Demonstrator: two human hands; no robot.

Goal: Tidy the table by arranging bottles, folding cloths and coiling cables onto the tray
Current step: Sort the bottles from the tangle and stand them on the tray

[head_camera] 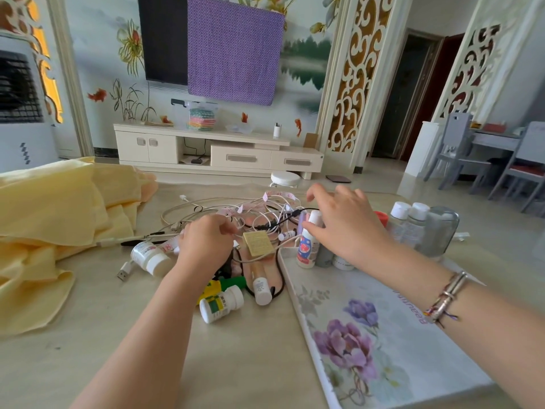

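Right hand (348, 222) — fingers spread, relaxed, thumb touching the white printed bottle (308, 246) standing at the floral tray's (383, 335) far end; left hand (206, 243) — fingers curled into the tangled cables (236, 211), grip unclear; yellow cloth (59, 225) heaped far left.

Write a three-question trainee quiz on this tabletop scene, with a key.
1. True or false: the yellow cloth lies folded on the tray.
2. Which hand reaches over the bottles standing on the tray?
3. Where do the tangled cables lie: A) on the tray, B) on the table beyond the left hand?

Key: 1 false, it lies bunched on the table; 2 right hand; 3 B.
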